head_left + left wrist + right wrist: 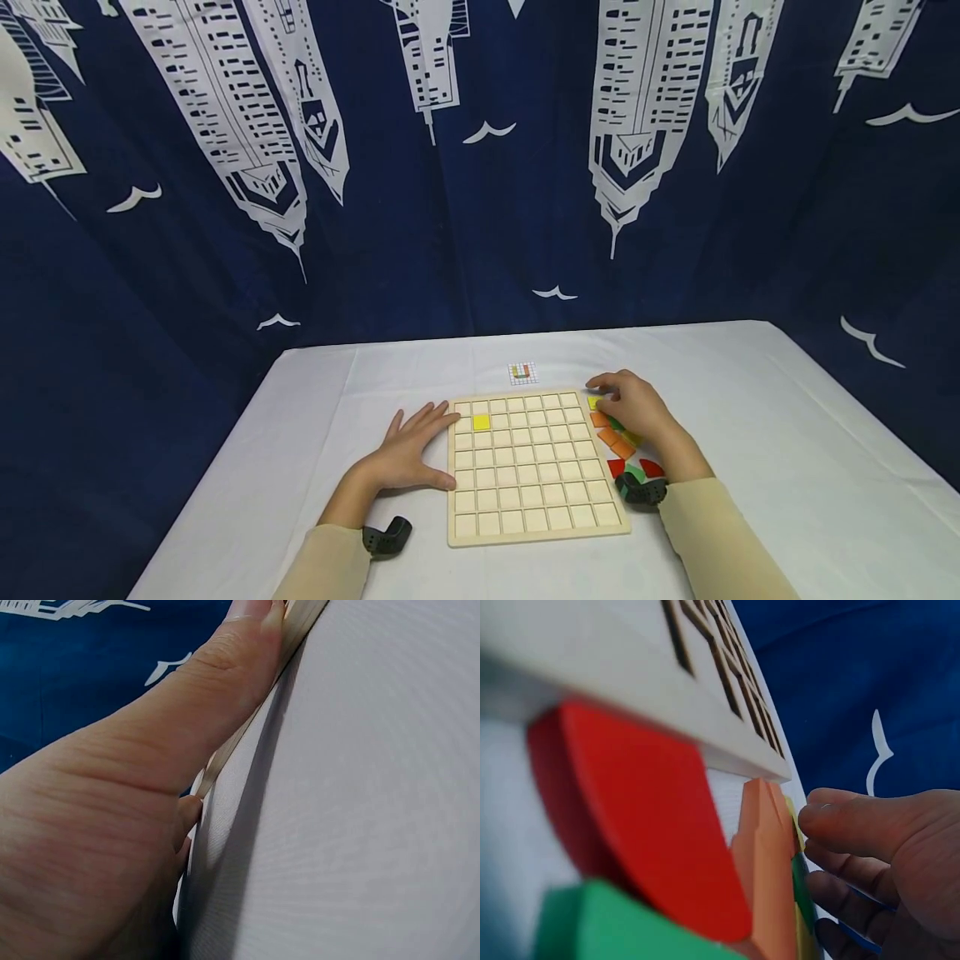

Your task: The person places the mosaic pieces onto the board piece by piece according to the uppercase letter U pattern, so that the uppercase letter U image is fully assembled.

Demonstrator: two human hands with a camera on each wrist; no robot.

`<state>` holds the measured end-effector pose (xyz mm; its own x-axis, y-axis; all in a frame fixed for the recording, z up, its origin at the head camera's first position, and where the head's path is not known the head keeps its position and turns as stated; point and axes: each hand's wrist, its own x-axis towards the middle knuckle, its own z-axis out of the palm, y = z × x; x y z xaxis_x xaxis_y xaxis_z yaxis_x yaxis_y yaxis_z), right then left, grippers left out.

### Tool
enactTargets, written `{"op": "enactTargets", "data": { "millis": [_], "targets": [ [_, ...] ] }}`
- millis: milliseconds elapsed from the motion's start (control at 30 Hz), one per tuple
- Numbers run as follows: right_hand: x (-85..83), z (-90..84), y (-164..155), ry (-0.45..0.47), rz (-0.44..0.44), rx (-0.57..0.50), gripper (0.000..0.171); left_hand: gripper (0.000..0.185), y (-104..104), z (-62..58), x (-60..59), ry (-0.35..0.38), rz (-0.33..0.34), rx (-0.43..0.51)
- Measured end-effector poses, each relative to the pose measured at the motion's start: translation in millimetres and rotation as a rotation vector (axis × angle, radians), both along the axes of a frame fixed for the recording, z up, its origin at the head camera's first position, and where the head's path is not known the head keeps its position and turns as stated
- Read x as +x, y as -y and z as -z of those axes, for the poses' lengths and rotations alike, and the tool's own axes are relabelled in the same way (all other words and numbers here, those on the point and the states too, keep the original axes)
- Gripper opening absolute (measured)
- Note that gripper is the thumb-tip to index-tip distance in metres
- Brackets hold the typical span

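Observation:
A pale wooden grid board (540,540) lies on the white table, with one yellow square tile (482,422) in a cell near its upper left. My left hand (408,454) is spread along the board's left side, fingertips and thumb at the edge; the left wrist view shows the thumb (217,667) against the rim. Over the loose pieces right of the board is my right hand (633,407), its fingers loosely bent right by a yellow tile (594,402). In the right wrist view, nothing shows between thumb and fingers (847,825).
Orange tiles (617,442), red rounded pieces (651,468) and green pieces (635,472) lie along the board's right edge, partly under the right hand and wrist. Behind the board is a small pattern card (522,373). A dark blue printed cloth (450,250) hangs beyond the table.

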<state>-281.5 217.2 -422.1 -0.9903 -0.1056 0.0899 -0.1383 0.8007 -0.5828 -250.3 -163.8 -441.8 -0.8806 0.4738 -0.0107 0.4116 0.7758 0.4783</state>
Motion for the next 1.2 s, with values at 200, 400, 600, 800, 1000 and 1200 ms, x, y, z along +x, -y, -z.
{"op": "enactTargets", "data": {
  "millis": [200,400,600,800,1000,1200],
  "targets": [
    [-0.8,1.1,0.8,0.022,-0.008,0.015,0.03,0.107,0.2,1.6,0.1,-0.008,0.001,-0.002],
    [-0.1,2.4,-1.7,0.025,-0.006,0.028,0.028,0.107,0.0,1.3,0.0,-0.004,0.007,0.007],
    [1.0,4.8,-1.8,-0.003,-0.017,0.044,0.024,0.107,0.3,0.3,0.3,-0.002,0.008,0.007],
    [0.6,1.5,0.0,-0.01,-0.009,0.048,0.021,0.108,0.5,-0.4,0.2,-0.003,0.001,0.003],
    [0.1,1.3,1.0,-0.007,-0.001,0.059,0.018,0.107,1.5,1.2,-0.7,-0.011,0.007,-0.003],
    [0.8,1.1,0.0,-0.006,-0.005,0.063,0.017,0.106,1.7,2.5,-1.0,-0.014,0.014,0.006]
  ]
}}
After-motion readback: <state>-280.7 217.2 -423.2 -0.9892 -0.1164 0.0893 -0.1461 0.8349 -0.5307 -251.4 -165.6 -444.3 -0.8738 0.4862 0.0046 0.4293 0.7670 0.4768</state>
